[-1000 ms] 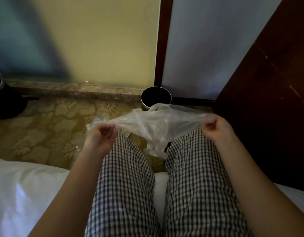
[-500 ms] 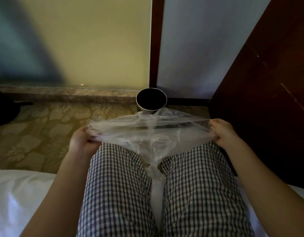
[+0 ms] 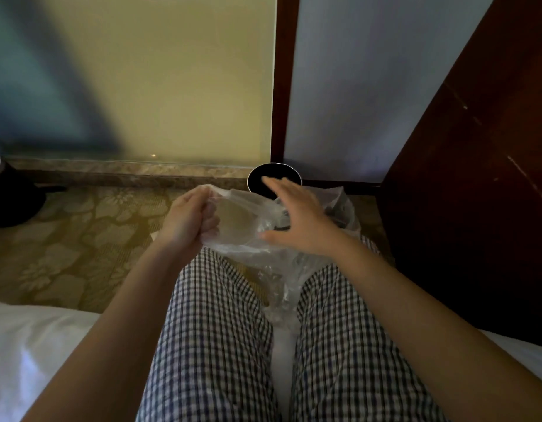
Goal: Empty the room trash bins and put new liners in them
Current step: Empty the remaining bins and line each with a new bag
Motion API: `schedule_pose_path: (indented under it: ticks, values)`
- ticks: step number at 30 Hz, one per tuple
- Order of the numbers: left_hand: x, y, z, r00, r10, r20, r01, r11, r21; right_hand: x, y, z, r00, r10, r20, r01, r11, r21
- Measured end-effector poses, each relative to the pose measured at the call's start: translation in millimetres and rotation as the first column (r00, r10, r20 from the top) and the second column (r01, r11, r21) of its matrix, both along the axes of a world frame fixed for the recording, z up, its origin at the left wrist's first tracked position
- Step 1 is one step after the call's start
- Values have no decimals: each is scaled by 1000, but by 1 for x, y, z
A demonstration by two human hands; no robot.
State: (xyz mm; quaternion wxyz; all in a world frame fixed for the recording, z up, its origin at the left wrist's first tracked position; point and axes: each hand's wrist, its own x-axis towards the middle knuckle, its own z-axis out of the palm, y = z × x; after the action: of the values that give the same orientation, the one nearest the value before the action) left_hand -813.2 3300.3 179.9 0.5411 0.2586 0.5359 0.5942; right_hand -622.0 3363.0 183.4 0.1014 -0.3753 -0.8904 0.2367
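The left hand [image 3: 189, 222] is clenched on the near-left edge of the clear liner [image 3: 271, 271]. The right hand [image 3: 297, 222] is spread flat, fingers straight and blurred, above the liner's right side; contact is unclear. The liner sags between the checked knees [image 3: 208, 324]. Beyond it, a small black bin [image 3: 257, 178] stands on the carpet, partly covered by the fingers. A dark object [image 3: 10, 205] is cut off at far left.

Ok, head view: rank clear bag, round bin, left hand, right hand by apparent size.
1. clear bag
2. right hand and left hand, too alike to rank
3. round bin, farther off and partly hidden
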Motion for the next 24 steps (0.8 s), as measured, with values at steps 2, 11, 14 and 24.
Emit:
schedule_pose_path:
  ticks: [2, 11, 14, 24]
  values:
    - [2, 2, 6, 999, -34, -18, 34, 999, 25, -17, 4, -4, 998, 65, 23, -64, 997, -48]
    - [-26, -3, 14, 922, -246, -298, 248, 968, -33, 14, 26, 24, 987, -83, -137, -1, 853, -522]
    - [-24, 11, 14, 784, -300, -544, 284, 952, -116, 27, 32, 36, 978, -135, -157, -12, 721, -693]
    - [-6, 34, -2, 576, -42, -816, -120, 983, -136, 45, 39, 17, 645, -698, -309, -145, 285, -947]
